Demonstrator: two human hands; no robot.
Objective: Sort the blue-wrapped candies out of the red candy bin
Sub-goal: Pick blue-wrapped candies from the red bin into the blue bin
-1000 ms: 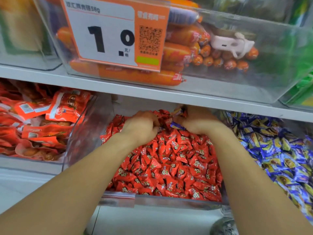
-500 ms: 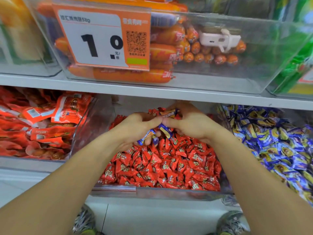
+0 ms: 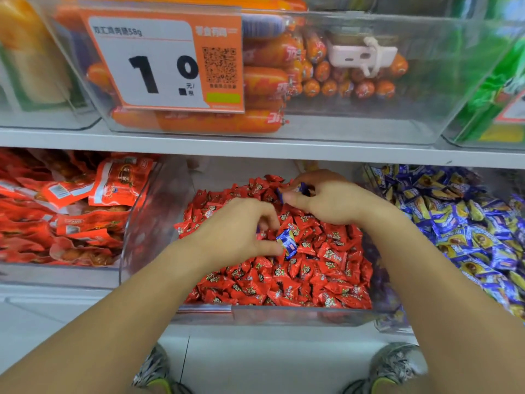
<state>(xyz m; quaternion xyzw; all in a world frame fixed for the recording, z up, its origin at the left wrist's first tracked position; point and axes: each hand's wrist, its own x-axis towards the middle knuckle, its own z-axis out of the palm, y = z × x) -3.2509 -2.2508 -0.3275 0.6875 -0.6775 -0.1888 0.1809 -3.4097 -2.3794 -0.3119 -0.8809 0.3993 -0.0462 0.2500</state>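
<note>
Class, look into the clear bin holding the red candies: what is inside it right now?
The clear bin holds red candies. A blue-wrapped candy is pinched by the left hand; the right hand grips another. Anything under the hands or deeper down is hidden.

We could not see the left hand's (image 3: 241, 231) fingertips, curled under beside the blue candy (image 3: 287, 242) it pinched. Above that grip, the right hand (image 3: 326, 197) covered most of another blue wrapper (image 3: 301, 188). The picture's bottom edge cut off both shoes (image 3: 397, 368).
</note>
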